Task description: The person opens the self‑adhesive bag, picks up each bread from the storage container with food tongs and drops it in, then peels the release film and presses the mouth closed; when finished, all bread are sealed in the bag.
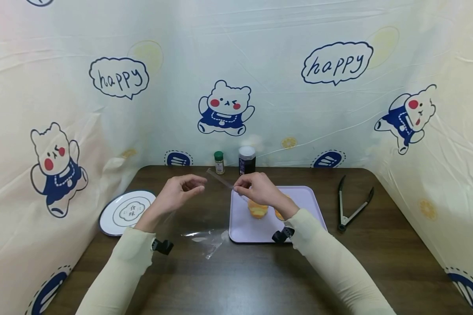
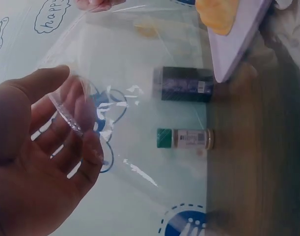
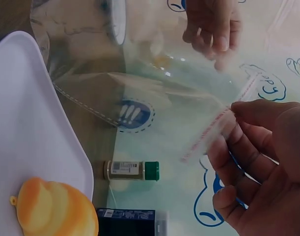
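A clear plastic bag with a red-printed strip along one edge hangs between the hands. My right hand pinches that edge between thumb and fingers; the strip juts out toward the left hand. Level with it on the other side, my left hand has loosely bent fingers, with thumb and fingertips apart. Film lies over its fingers in the left wrist view. Below, the lower part of the bag reaches the table. Yellow-orange bread pieces lie on the lilac tray, partly hidden by the right hand.
A white plate with printed characters stands at the left. Black-tipped tongs lie spread at the right. Along the back of the brown table are a green-capped spice jar and a dark white-lidded jar, before a patterned cloth.
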{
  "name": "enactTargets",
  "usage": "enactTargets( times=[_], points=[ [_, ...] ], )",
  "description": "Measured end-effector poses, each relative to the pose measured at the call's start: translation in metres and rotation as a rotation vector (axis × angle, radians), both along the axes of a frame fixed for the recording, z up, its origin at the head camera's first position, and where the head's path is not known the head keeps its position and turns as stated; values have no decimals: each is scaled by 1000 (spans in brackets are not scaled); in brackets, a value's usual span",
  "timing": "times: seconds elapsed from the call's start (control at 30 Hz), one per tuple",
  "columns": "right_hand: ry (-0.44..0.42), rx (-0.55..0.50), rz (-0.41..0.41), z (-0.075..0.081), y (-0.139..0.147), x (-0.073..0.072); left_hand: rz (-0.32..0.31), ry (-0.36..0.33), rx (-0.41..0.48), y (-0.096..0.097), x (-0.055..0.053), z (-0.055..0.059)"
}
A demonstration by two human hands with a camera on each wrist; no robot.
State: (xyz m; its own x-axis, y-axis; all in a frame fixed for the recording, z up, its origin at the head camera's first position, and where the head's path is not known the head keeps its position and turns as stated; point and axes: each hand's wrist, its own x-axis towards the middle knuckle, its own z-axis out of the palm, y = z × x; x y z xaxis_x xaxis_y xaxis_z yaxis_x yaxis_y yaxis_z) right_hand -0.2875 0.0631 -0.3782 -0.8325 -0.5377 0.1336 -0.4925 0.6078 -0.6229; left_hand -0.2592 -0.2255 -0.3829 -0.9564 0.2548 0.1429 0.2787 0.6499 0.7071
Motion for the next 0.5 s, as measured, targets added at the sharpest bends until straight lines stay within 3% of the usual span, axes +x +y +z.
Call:
enactTargets(
  times=[0.17, 0.37, 0.43, 0.5],
  points=[
    [-39, -14, -56, 0, -1, 0, 63, 89, -30, -1, -1, -2],
    [-69, -51, -73, -1, 0, 0, 179, 194, -6, 3, 3, -4],
    [-71, -59, -70, -2, 0, -1, 191, 215, -10, 6, 5, -3],
    [-76, -71, -69, -3, 0, -1, 164, 221, -24, 10, 6, -3]
  ],
)
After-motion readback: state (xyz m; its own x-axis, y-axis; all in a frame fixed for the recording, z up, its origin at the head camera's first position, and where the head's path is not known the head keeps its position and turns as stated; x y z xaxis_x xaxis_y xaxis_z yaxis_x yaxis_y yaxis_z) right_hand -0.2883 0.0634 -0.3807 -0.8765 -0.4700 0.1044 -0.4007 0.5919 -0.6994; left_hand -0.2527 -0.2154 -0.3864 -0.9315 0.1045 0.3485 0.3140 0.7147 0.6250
